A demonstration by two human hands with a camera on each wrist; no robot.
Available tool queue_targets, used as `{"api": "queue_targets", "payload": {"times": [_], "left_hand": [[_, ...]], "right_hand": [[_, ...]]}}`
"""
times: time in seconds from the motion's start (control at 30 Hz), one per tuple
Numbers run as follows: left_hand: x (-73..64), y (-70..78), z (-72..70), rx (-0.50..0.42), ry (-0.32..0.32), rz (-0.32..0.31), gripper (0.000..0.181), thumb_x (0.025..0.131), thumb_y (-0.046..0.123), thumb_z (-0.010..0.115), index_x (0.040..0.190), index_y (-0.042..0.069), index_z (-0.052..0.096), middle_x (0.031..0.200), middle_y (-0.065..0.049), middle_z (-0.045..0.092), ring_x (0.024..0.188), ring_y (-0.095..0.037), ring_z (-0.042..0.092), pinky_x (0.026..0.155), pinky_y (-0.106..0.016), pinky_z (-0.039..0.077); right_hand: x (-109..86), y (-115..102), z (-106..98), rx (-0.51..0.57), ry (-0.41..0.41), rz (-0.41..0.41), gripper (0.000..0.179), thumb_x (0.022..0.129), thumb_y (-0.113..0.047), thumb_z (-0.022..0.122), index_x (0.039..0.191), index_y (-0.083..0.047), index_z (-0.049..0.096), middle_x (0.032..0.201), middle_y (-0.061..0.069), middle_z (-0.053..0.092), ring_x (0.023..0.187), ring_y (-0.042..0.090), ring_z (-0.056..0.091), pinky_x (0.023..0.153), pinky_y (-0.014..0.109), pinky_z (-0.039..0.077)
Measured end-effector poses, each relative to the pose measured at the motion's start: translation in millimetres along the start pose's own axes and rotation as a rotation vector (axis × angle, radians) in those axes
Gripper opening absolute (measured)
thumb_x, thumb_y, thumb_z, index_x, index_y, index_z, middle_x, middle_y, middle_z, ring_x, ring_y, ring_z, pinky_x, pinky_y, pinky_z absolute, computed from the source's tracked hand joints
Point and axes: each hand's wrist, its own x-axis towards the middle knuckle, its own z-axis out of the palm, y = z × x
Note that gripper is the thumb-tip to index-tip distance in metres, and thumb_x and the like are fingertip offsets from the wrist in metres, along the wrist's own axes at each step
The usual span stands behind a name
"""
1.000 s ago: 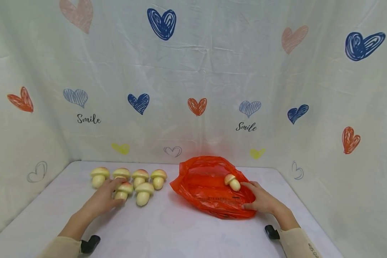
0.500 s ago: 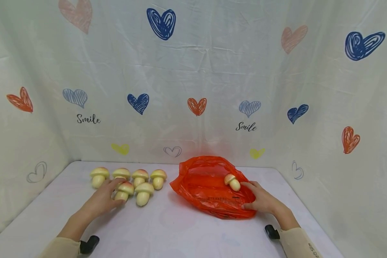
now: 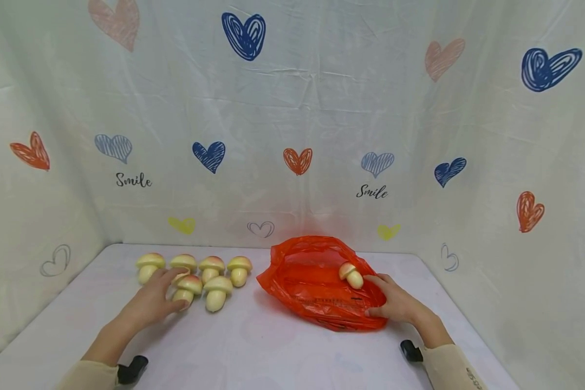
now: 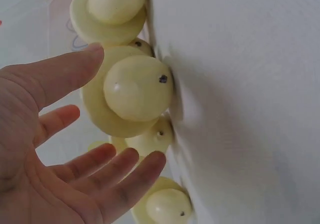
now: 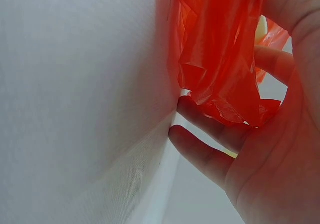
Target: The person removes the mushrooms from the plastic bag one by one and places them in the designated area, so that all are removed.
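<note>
Just left of the nearer toy mushrooms, my left hand [image 3: 148,303] has thumb and fingers spread around one with a pinkish cap [image 3: 189,284]. The left wrist view shows that mushroom [image 4: 137,88] stem-end on, with the relaxed fingers [image 4: 135,181] beside it. A red plastic bag [image 3: 317,271] lies mouth-up on the right. One toy mushroom [image 3: 355,278] rests in its mouth. My right hand [image 3: 401,303] touches the bag's right end, thumb and forefinger apart. In the right wrist view, bag plastic [image 5: 220,58] lies between thumb and fingers, with two fingertips on the tabletop.
Beside the left hand's mushroom stands another toy mushroom [image 3: 216,295]. Behind them is a row of several more, ending at one [image 3: 239,271] nearest the bag. A white cloth covers the table [image 3: 273,357], and curtains printed with hearts enclose the back and sides.
My left hand has drawn back very slightly to the left, leaving a little more of the nearby mushroom visible. The right hand, the bag and the mushroom in it stay still.
</note>
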Motion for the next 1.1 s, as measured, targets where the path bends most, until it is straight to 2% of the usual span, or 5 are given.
{"api": "queue_targets", "payload": {"times": [0.3,0.53,0.7,0.93,1.1], "left_hand": [[1.6,17.7,-6.7,0.032,0.051,0.039,0.057,0.080,0.023,0.077,0.128,0.005,0.051,0.120,-0.022,0.048,0.104,-0.040,0.054,0.083,-0.059,0.044],[2.5,31.9,-5.5,0.031,0.136,0.127,0.048,0.078,0.019,0.078,0.119,0.006,0.056,0.116,-0.018,0.053,0.106,-0.036,0.053,0.085,-0.055,0.045],[2.0,41.3,-1.9,0.027,0.180,0.191,0.048,0.076,0.015,0.078,0.118,0.004,0.058,0.113,-0.015,0.056,0.103,-0.032,0.055,0.084,-0.051,0.046],[-0.6,50.7,4.1,0.063,0.175,0.226,0.050,0.077,0.020,0.079,0.121,0.007,0.057,0.112,-0.010,0.056,0.098,-0.027,0.055,0.079,-0.046,0.048],[0.5,56.9,12.4,0.045,0.179,0.286,0.053,0.076,0.020,0.080,0.124,0.014,0.057,0.112,-0.004,0.056,0.097,-0.022,0.057,0.076,-0.042,0.050]], "right_hand": [[0.1,0.3,-1.3,-0.002,0.007,0.003,0.085,0.068,-0.042,0.083,0.141,-0.023,0.044,0.144,0.013,0.032,0.126,0.035,0.039,0.090,0.059,0.045],[-0.7,1.2,-2.1,-0.006,0.008,-0.002,0.085,0.068,-0.042,0.083,0.141,-0.023,0.044,0.144,0.013,0.032,0.126,0.036,0.039,0.089,0.059,0.045],[-2.0,0.1,-3.6,-0.008,0.008,-0.003,0.085,0.068,-0.042,0.082,0.141,-0.022,0.043,0.144,0.013,0.032,0.126,0.036,0.039,0.089,0.059,0.045],[-1.4,-2.2,-2.3,-0.002,0.012,0.003,0.083,0.070,-0.041,0.082,0.141,-0.022,0.043,0.144,0.013,0.032,0.126,0.035,0.039,0.091,0.059,0.044],[-1.8,-0.7,0.8,-0.017,0.018,-0.001,0.083,0.070,-0.042,0.081,0.141,-0.021,0.043,0.144,0.014,0.032,0.126,0.036,0.039,0.092,0.061,0.042]]}}
